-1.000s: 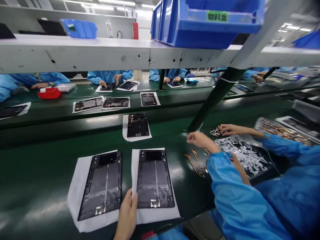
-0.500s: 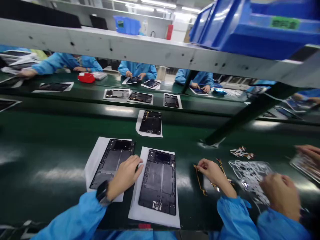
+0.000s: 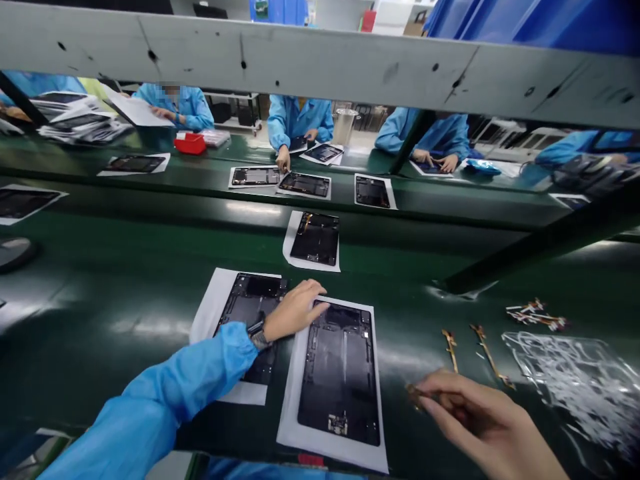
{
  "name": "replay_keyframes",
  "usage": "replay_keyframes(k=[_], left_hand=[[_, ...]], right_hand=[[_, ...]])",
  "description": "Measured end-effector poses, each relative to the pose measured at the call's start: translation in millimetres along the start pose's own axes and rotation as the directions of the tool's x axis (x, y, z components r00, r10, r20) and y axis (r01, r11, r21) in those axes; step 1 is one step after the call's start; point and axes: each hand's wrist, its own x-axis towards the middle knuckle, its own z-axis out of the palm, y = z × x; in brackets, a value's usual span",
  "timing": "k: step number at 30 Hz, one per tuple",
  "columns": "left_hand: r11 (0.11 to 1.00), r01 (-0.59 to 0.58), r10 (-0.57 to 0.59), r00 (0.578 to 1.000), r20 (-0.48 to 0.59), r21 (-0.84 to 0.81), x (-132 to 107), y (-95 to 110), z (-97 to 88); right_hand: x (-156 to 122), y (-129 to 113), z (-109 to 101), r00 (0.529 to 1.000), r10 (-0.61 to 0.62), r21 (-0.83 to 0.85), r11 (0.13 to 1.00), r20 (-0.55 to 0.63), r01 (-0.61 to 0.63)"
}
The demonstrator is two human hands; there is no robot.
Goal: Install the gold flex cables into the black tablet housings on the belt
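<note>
Pinching a small brown-gold strip [image 3: 414,396] between thumb and forefinger, your right hand [image 3: 480,413] is over the glossy dark green bench [image 3: 115,300], to the right of the nearer black rectangular tablet shell [image 3: 345,373]. Its other fingers curl toward your palm. The brown-gold strip is apart from that shell, with bench showing between them, so I judge the work in hand to be partway: the strip is in your grip and not seated anywhere.

Your left hand [image 3: 295,312], a dark wristwatch [image 3: 257,332] at its wrist, reaches in between the nearer shell and the second black tablet shell [image 3: 237,310] on your left. Its fingers are extended and the thumb stands apart, pinching nothing; whether they touch the nearer shell's upper left corner, I cannot tell.

Both shells lie flat on white paper sheets [image 3: 293,413]. The nearer one bears a pale metallic plate [image 3: 338,423] near its bottom edge, and I make out no amber strip on it. Your arm covers much of the second, so its state is unclear. Farther off, a third black tablet shell [image 3: 320,243] shows amber at its upper left and seems further along.

Two slim amber strips [image 3: 493,360] lie loose beyond your right hand, near a small heap of amber-and-white strips [image 3: 535,317]; these look unused.
</note>
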Motion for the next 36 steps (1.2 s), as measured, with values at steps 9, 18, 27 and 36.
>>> replay_keyframes(k=[9, 18, 27, 36], left_hand=[[0.631, 0.324, -0.068, 0.928, 0.366, -0.705, -48.9, 64.9, 3.0], [0.992, 0.105, -0.095, 0.987, -0.133, 0.075, -84.5, 21.5, 29.0], [0.825, -0.232, 0.309, 0.948, -0.069, 0.515, -84.3, 8.4, 24.1], [0.791, -0.292, 0.350, 0.937, -0.006, 0.538, -68.6, 5.3, 41.3]], right_hand=[[80.9, -44.6, 56.0, 0.972, -0.166, -0.061, 0.982, 0.167, 0.178], [159.2, -6.8, 91.9, 0.971, -0.013, 0.158, 0.987, 0.241, -0.025], [182.3, 25.4, 112.2, 0.929, 0.024, -0.044, 0.999, 0.369, -0.009], [202.3, 20.3, 120.3, 0.924, 0.092, -0.413, 0.908, 0.370, 0.075]])
